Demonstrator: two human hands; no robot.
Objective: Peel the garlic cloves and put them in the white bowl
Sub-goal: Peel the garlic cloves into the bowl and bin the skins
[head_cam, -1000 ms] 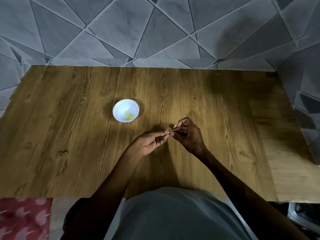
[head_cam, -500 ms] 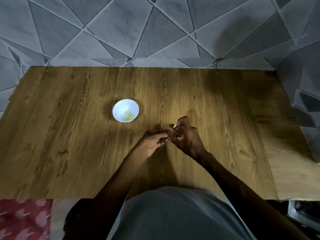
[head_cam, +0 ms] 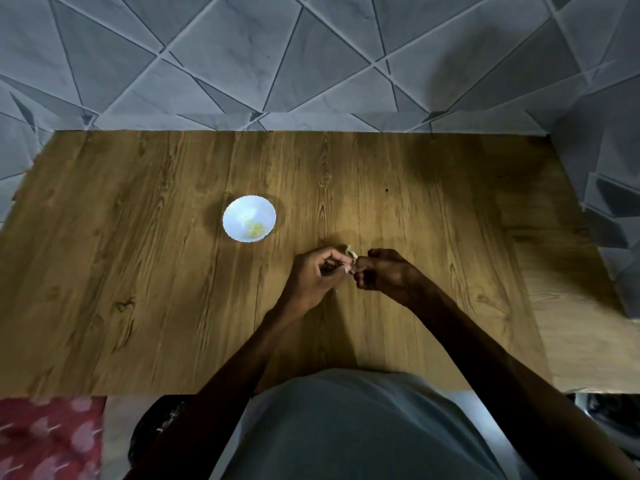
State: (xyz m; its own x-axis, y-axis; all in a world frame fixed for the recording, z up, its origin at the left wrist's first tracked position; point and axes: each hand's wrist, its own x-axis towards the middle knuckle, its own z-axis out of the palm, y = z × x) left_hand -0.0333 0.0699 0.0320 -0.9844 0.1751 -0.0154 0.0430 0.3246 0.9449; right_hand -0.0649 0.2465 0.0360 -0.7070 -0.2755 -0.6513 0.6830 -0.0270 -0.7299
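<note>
A small white bowl [head_cam: 249, 223] stands on the wooden table, left of my hands, with a few pale yellow peeled bits inside. My left hand [head_cam: 317, 271] and my right hand [head_cam: 384, 271] meet fingertip to fingertip over the middle of the table. Between them they pinch a small garlic clove [head_cam: 351, 252], whose pale skin sticks up above the fingers. Most of the clove is hidden by the fingertips.
The wooden table [head_cam: 138, 271] runs up to a grey tiled wall [head_cam: 311, 64] at the back and on the right. A red patterned cloth [head_cam: 48, 438] lies below the table's near left edge. My grey shirt fills the bottom centre.
Both hands stay together at the same spot. The right hand's fingers have curled lower, and a flap of pale skin now stands up between the fingertips.
</note>
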